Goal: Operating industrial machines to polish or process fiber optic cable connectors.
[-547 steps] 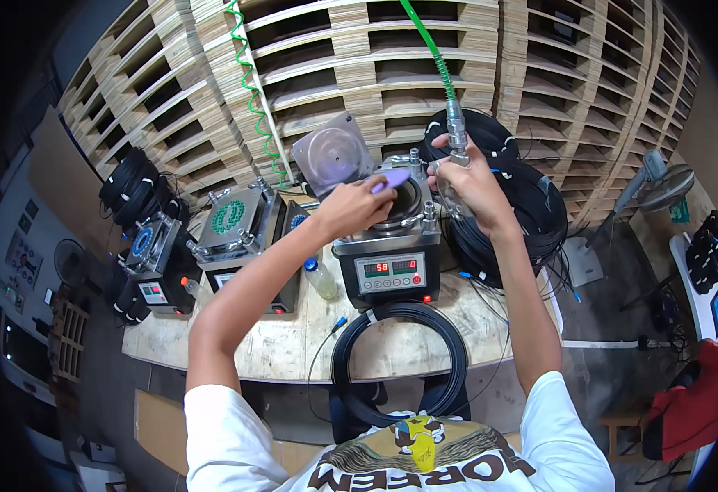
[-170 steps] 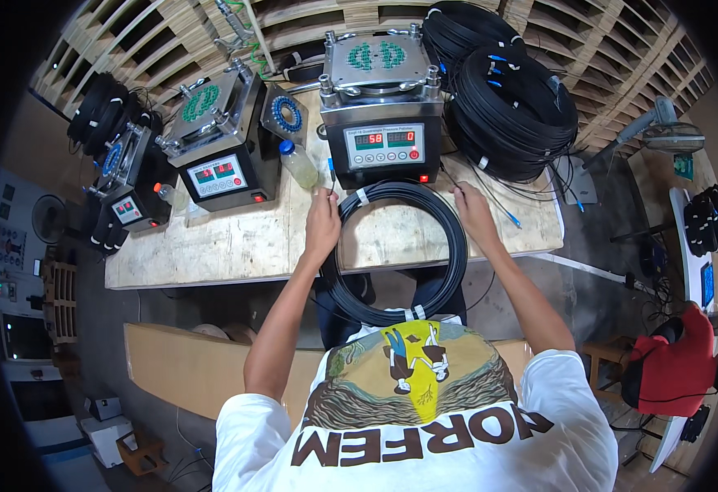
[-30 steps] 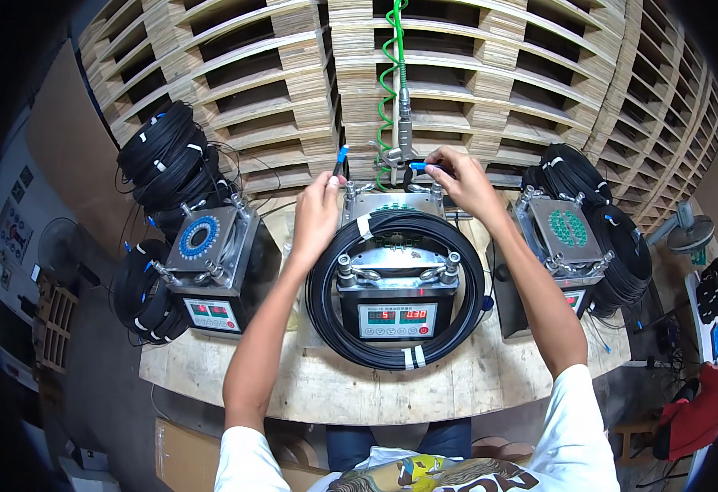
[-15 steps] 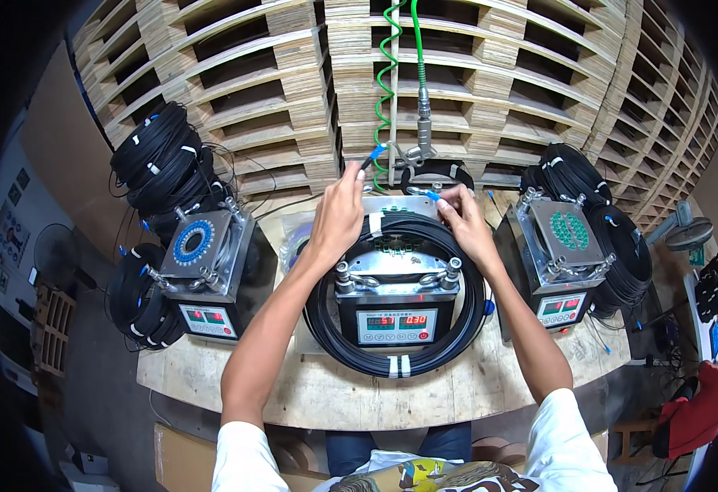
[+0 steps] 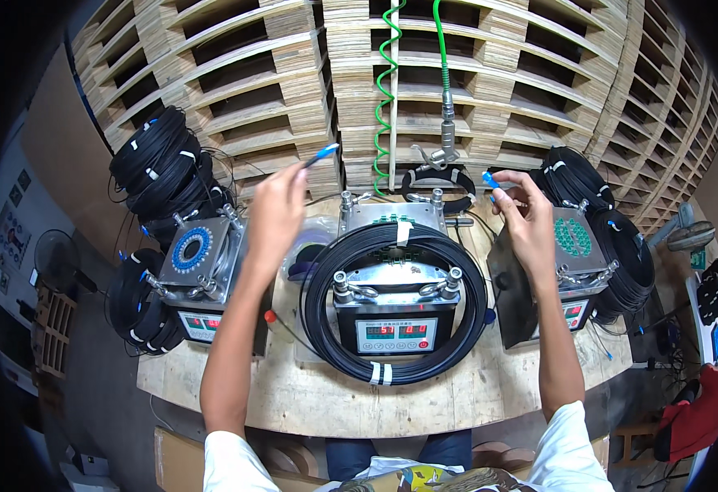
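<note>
My left hand is raised left of the middle machine. It pinches a black cable end with a blue connector that points up and to the right. To the right, my right hand holds another blue connector between thumb and fingers. Between my arms a coil of black cable, tied with white tape, rests around the middle machine, a metal box with knobbed clamps and a lit red display. Neither hand touches the coil.
Similar machines stand left and right, the left with a blue ring of connectors on top. Black coils pile up beside them. An air gun hangs on a green hose in front of wooden pallets.
My hands have moved apart, the left one leftward and the right one rightward, each with its connector. The air gun has swung a little to the right, and the coil's top has shifted right.
</note>
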Motion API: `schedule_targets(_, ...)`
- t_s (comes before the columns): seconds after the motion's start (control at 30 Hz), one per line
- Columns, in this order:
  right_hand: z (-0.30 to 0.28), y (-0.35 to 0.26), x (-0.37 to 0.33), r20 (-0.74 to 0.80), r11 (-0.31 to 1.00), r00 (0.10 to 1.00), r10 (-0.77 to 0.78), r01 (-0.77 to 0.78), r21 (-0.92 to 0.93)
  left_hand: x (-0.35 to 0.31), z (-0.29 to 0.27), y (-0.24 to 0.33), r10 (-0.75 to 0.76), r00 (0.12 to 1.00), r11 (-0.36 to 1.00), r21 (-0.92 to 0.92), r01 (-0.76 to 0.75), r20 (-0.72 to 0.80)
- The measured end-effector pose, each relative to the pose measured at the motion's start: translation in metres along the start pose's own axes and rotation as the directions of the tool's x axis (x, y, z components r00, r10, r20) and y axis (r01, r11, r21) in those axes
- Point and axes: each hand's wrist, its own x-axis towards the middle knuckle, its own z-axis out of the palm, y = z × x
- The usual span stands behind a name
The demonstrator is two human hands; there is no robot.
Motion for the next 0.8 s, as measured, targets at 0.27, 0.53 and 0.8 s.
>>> schedule_targets(0.27, 0.024, -0.032, 0.034, 0.188, 0.988, 0.982, -0.011, 0.04, -0.152, -0.013, -0.042, 0.038, -0.135, 0.946, 0.991, 0.039, 0.129, 0.294)
schedule_targets(0.53, 0.095, 0.044, 0.063, 0.641, 0.959, 0.763, -0.08, 0.234, -0.158, -0.009, 0.05, 0.012, 0.015, 0.926, 1.0, -0.02, -0.008, 0.377)
schedule_targets(0.8, 0.095, 0.048, 0.07, 0.754, 0.915, 0.657, 0.001, 0.304, -0.267, -0.024, 0.074, 0.017, -0.158, 0.964, 0.986, -0.019, 0.166, 0.215)
